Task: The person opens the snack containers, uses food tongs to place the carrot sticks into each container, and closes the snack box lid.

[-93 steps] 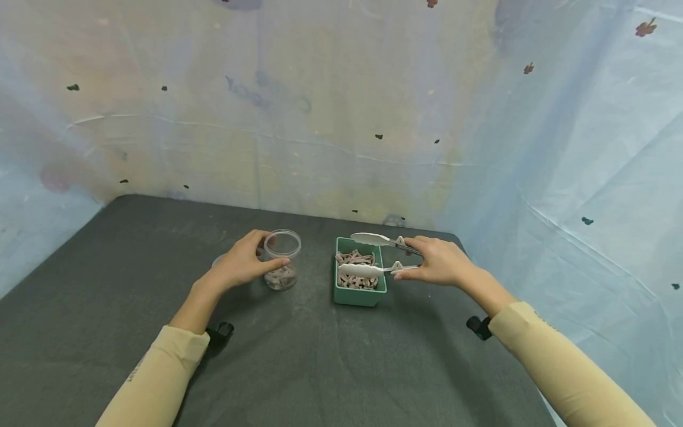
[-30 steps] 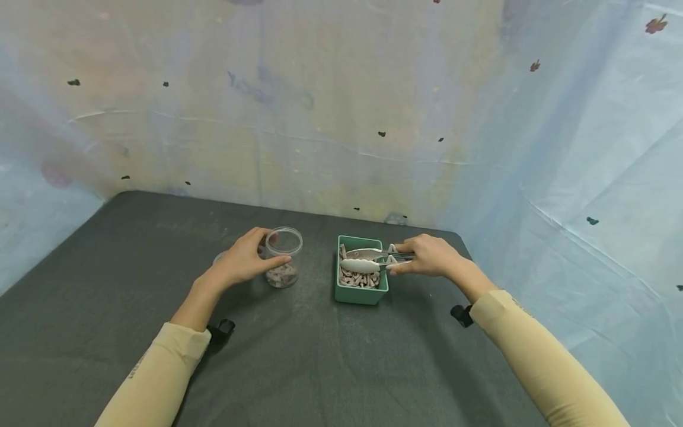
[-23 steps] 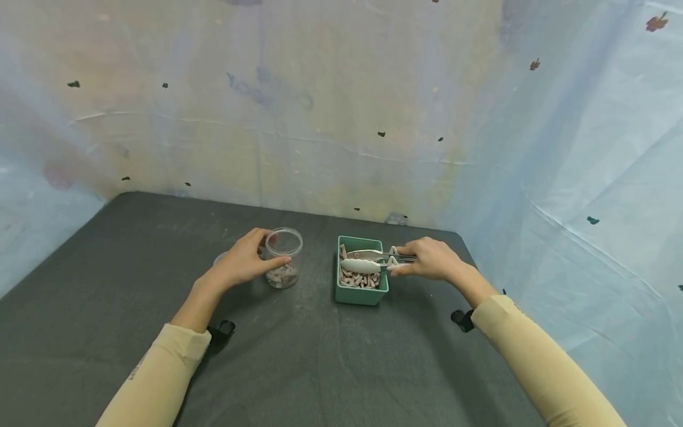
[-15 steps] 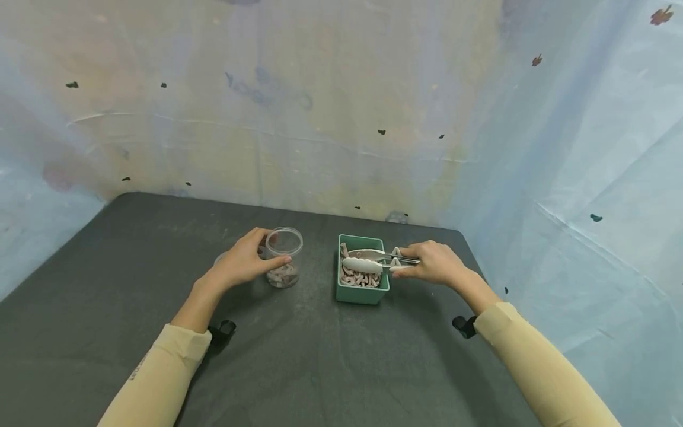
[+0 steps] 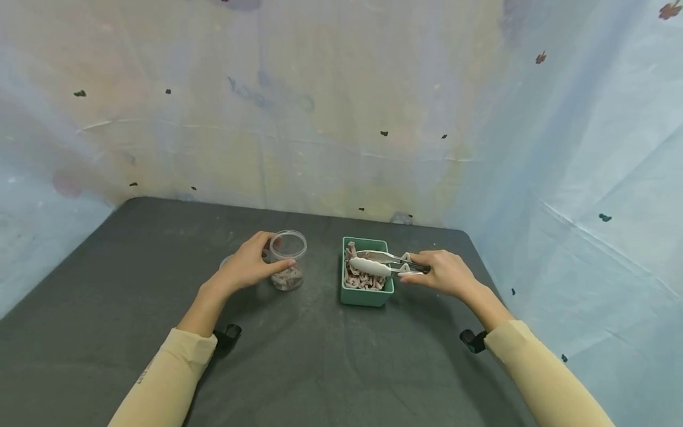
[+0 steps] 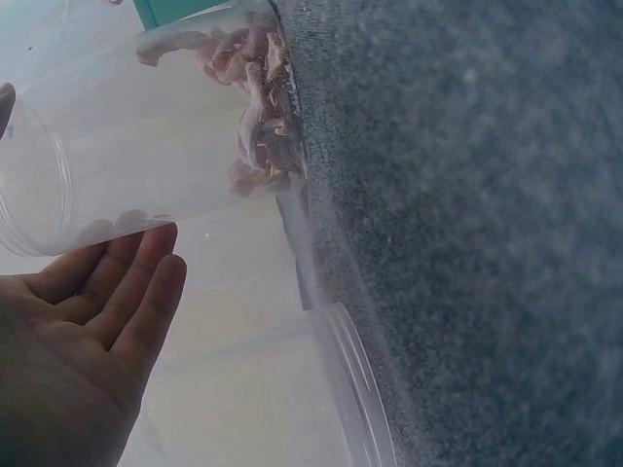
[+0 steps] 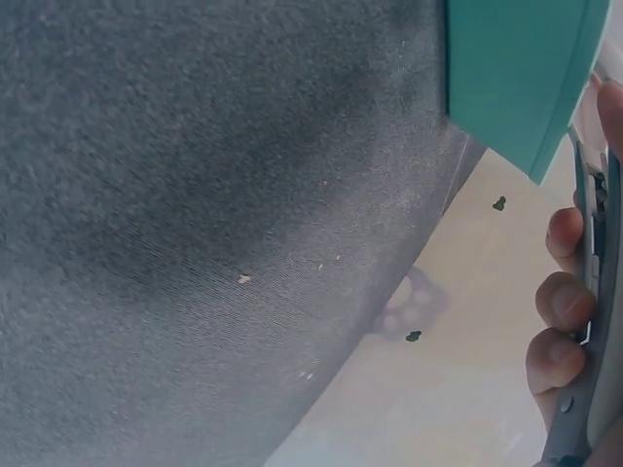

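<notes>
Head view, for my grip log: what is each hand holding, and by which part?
The right hand grips white-tipped tongs by their metal arms. The left hand holds the clear jar by its upper side wall, near the open mouth.

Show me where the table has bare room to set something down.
Bare table: between the sleeves, in front of the green tray; from left sleeve to the table's left edge; a narrower gap between tray and clear jar. Crowded: where the left hand grips the jar beside another clear container, and at the tray, where the right hand holds tongs.
</notes>
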Demonstrator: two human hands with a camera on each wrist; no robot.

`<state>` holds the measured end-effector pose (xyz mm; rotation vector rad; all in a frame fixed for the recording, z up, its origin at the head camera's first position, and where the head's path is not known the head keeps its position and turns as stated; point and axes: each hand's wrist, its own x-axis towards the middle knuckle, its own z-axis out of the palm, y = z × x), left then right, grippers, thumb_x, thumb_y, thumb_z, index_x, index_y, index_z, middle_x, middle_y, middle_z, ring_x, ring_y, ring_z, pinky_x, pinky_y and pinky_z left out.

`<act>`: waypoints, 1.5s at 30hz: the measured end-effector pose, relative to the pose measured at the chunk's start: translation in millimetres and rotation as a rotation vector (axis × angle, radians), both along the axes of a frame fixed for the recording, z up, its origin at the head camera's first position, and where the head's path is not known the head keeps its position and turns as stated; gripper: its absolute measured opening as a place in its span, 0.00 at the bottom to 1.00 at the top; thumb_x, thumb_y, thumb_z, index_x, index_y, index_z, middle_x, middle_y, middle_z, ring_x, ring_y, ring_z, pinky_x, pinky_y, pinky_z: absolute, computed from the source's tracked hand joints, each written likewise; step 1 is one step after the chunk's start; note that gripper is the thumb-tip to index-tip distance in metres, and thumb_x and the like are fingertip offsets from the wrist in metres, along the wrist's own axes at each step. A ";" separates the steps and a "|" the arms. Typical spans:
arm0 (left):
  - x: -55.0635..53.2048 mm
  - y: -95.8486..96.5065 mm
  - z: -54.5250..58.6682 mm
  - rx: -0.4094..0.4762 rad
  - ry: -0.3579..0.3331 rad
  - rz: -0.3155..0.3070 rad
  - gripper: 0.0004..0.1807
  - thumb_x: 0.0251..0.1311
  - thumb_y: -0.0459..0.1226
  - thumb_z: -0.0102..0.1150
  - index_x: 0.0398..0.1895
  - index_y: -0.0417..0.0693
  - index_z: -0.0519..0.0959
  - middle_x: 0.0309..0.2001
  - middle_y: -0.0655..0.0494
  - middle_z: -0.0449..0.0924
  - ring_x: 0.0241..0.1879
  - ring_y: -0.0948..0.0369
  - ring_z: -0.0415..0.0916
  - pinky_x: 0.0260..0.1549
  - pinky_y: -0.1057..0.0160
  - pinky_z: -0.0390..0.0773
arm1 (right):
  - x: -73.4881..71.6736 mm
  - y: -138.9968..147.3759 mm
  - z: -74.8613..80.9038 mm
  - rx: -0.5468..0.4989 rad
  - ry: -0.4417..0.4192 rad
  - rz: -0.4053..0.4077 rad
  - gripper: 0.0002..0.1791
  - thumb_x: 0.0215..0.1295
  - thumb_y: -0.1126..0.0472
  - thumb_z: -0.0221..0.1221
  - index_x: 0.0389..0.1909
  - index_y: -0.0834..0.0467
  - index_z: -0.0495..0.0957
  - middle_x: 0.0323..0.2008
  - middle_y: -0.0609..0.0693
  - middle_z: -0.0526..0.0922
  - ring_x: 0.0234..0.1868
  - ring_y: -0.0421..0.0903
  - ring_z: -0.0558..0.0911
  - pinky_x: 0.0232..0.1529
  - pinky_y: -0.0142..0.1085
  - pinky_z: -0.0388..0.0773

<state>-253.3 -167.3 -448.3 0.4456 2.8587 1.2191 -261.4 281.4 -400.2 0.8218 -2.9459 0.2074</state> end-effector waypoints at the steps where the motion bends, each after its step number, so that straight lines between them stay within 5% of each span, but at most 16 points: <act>1: 0.1 0.0 0.2 -0.001 0.000 0.000 0.44 0.66 0.61 0.65 0.71 0.37 0.67 0.65 0.38 0.69 0.61 0.40 0.72 0.55 0.39 0.76 | 1.3 0.8 -1.0 -0.007 0.006 -0.005 0.38 0.63 0.39 0.71 0.68 0.57 0.79 0.57 0.61 0.85 0.48 0.59 0.86 0.42 0.54 0.83; 3: 0.6 -0.4 0.6 -0.004 -0.002 0.002 0.45 0.66 0.61 0.65 0.72 0.37 0.66 0.65 0.38 0.69 0.61 0.40 0.72 0.55 0.39 0.76 | 3.1 2.4 -3.5 -0.014 0.019 -0.011 0.37 0.63 0.40 0.71 0.67 0.57 0.80 0.60 0.63 0.83 0.56 0.63 0.84 0.49 0.58 0.82; 12: 3.1 -2.0 -1.1 0.000 -0.003 0.009 0.45 0.65 0.61 0.66 0.71 0.39 0.67 0.65 0.40 0.70 0.60 0.41 0.72 0.55 0.39 0.76 | 10.0 10.5 -15.9 -0.116 0.025 -0.050 0.37 0.62 0.42 0.72 0.66 0.61 0.80 0.61 0.65 0.82 0.57 0.64 0.83 0.51 0.59 0.81; 22: 6.1 -1.9 -1.9 -0.001 -0.002 -0.003 0.43 0.67 0.60 0.65 0.70 0.38 0.68 0.64 0.38 0.70 0.60 0.41 0.72 0.55 0.39 0.76 | 13.2 19.7 -23.6 -0.233 0.042 -0.066 0.38 0.62 0.45 0.73 0.66 0.63 0.78 0.59 0.64 0.83 0.44 0.57 0.87 0.36 0.48 0.80; 30: 3.2 -2.4 0.4 -0.006 0.000 -0.008 0.43 0.66 0.60 0.66 0.70 0.39 0.68 0.65 0.39 0.70 0.60 0.41 0.72 0.56 0.39 0.76 | 14.6 20.1 -25.3 -0.305 0.042 -0.086 0.38 0.61 0.46 0.74 0.67 0.64 0.77 0.59 0.64 0.83 0.45 0.55 0.86 0.37 0.45 0.77; 38: 3.5 -5.2 0.0 -0.011 -0.010 0.002 0.45 0.66 0.61 0.65 0.72 0.38 0.66 0.66 0.39 0.69 0.61 0.40 0.72 0.55 0.38 0.76 | 15.8 14.8 -23.6 -0.396 0.057 -0.064 0.38 0.62 0.49 0.74 0.67 0.65 0.77 0.42 0.58 0.88 0.24 0.40 0.70 0.25 0.35 0.67; 45: 3.2 -10.7 -0.2 -0.021 -0.014 0.005 0.47 0.66 0.62 0.64 0.74 0.37 0.64 0.66 0.37 0.68 0.61 0.39 0.72 0.56 0.38 0.76 | 13.8 6.6 -20.4 -0.442 0.067 -0.043 0.35 0.63 0.51 0.73 0.67 0.65 0.78 0.46 0.60 0.88 0.26 0.39 0.72 0.25 0.34 0.69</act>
